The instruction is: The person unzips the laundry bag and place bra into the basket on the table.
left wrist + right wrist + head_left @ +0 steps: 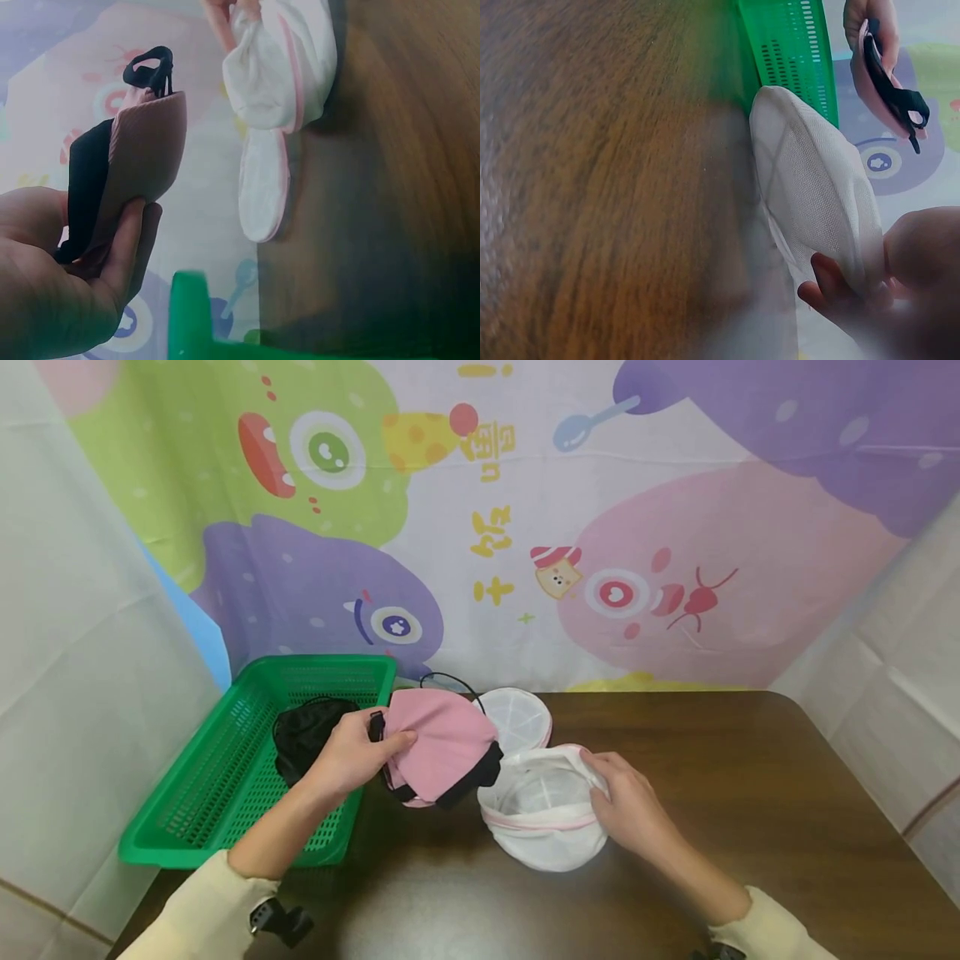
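Observation:
My left hand pinches a folded pink bra with black bands, thumb on its front and fingers behind. In the left wrist view the bra appears edge-on, a black strap loop at its top. A round white mesh laundry bag with pink trim is gripped at its rim by my right hand. Its mouth gapes upward, and mesh shows inside. The right wrist view shows thumb and fingers on either side of the bag's edge. Bra and bag are close together but apart.
On the left stands a green perforated basket with a black fabric item inside. Another round white mesh piece with pink edging lies behind the bag on the brown wooden table. A printed cloth hangs at the back.

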The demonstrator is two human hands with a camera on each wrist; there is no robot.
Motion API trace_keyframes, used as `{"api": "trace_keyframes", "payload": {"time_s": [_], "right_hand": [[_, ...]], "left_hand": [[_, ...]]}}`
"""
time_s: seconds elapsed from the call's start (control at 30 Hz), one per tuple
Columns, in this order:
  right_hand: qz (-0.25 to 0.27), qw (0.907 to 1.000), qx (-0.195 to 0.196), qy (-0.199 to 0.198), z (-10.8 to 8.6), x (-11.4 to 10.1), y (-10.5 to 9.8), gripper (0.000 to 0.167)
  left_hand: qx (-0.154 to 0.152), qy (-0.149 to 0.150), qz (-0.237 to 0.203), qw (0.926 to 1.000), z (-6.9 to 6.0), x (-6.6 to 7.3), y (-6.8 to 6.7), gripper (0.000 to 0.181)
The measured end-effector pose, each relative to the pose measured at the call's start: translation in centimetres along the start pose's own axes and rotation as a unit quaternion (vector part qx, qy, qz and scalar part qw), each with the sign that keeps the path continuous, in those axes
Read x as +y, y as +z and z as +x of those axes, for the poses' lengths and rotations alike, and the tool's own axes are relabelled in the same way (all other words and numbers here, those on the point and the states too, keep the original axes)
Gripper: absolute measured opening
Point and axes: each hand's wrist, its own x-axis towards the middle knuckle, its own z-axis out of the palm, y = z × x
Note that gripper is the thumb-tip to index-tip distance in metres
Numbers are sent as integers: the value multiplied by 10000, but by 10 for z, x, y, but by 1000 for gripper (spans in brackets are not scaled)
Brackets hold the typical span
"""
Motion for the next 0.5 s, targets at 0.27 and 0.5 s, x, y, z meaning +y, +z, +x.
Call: {"api": "trace_keyframes", "payload": {"time_s": [0.27, 0.5], "right_hand": [[-8, 10000, -41, 37, 0, 0, 0, 54], [10, 10000, -1, -35, 0, 2, 1, 54]], "left_hand": [[-15, -168, 15, 9999, 1, -1, -14, 49], [31, -365, 20, 9993, 1, -7, -26, 54]]}}
